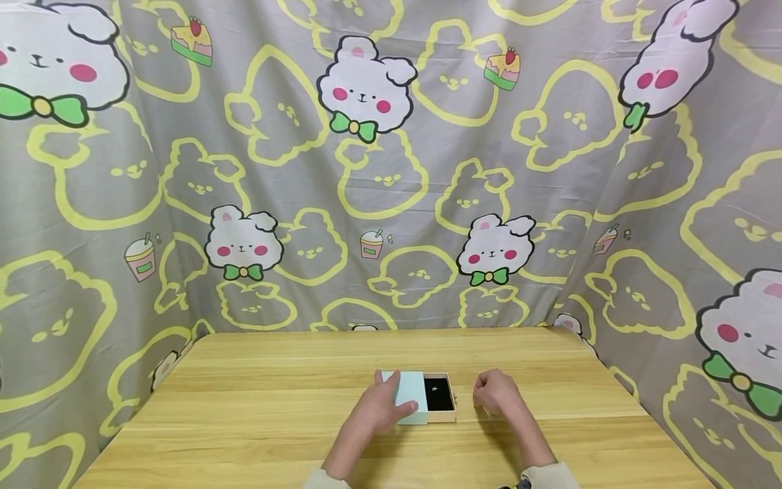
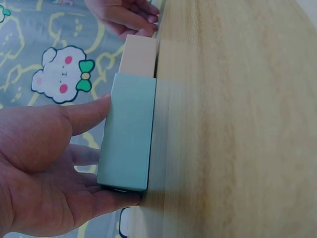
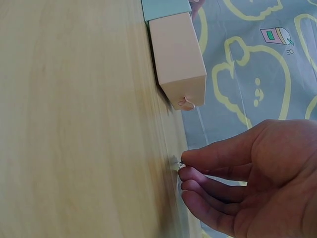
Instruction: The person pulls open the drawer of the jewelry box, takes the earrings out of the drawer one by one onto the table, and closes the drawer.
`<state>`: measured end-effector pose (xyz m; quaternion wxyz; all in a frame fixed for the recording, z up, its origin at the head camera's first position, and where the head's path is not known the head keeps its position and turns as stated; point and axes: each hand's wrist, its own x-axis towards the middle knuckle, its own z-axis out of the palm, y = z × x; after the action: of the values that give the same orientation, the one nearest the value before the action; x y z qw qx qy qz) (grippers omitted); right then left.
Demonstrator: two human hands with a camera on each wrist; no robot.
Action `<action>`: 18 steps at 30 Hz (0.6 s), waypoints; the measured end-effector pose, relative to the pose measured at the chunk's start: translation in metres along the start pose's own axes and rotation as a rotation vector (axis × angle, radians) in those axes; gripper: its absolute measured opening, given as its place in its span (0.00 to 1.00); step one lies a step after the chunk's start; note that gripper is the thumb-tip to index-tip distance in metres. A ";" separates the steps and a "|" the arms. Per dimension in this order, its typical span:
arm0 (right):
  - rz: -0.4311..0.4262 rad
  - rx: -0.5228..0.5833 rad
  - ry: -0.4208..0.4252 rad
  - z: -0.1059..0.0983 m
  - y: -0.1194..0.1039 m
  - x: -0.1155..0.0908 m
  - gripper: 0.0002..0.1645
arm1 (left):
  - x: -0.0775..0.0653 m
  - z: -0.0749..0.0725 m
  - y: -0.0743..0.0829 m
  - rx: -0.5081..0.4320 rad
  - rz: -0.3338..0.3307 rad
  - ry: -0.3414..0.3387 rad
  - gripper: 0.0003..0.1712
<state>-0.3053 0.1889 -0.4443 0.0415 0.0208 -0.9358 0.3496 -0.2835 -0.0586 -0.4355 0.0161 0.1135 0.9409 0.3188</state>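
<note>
A light-blue jewelry box sleeve [image 1: 411,388] lies on the table with its pale pink drawer [image 1: 442,418] pulled partly out to the right. Inside the drawer is a black pad [image 1: 441,402] bearing a small silver star [image 1: 434,389]. My left hand [image 1: 382,406] grips the sleeve at its left part, thumb along the near side. To the right of the drawer, my right hand [image 1: 497,394] pinches a tiny silver earring-like piece [image 3: 179,163] between thumb and forefinger, close over the table. A small pink ribbon tab [image 3: 186,103] sticks out of the drawer's end.
The wooden table [image 1: 275,407] extends around the box on all sides. Grey curtains [image 1: 391,170] printed with yellow outlines and white cartoon animals hang behind it and at both sides. A dark watch [image 1: 523,483] shows at the right sleeve.
</note>
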 end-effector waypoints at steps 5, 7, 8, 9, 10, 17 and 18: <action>0.004 0.012 -0.005 0.000 0.000 0.000 0.09 | -0.001 0.000 0.001 -0.003 0.000 -0.001 0.45; 0.006 0.017 -0.007 0.000 0.001 0.000 0.09 | -0.002 0.000 0.001 -0.004 -0.001 -0.002 0.45; 0.006 0.019 -0.008 0.000 0.001 0.000 0.09 | -0.002 0.000 0.001 -0.004 0.000 -0.002 0.45; 0.006 0.020 -0.010 0.000 0.001 0.000 0.09 | -0.002 0.000 0.001 -0.004 0.001 -0.002 0.45; 0.006 0.021 -0.010 0.000 0.001 0.000 0.09 | -0.002 -0.001 0.001 -0.004 0.001 -0.002 0.46; -0.001 0.010 -0.004 -0.003 -0.002 -0.001 0.09 | -0.001 -0.001 0.000 -0.007 0.001 -0.001 0.46; 0.000 0.008 -0.003 -0.003 -0.003 -0.002 0.09 | -0.001 -0.001 0.000 -0.007 0.001 -0.002 0.46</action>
<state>-0.3034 0.1889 -0.4398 0.0402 0.0215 -0.9344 0.3532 -0.2825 -0.0592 -0.4346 0.0172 0.1140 0.9397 0.3219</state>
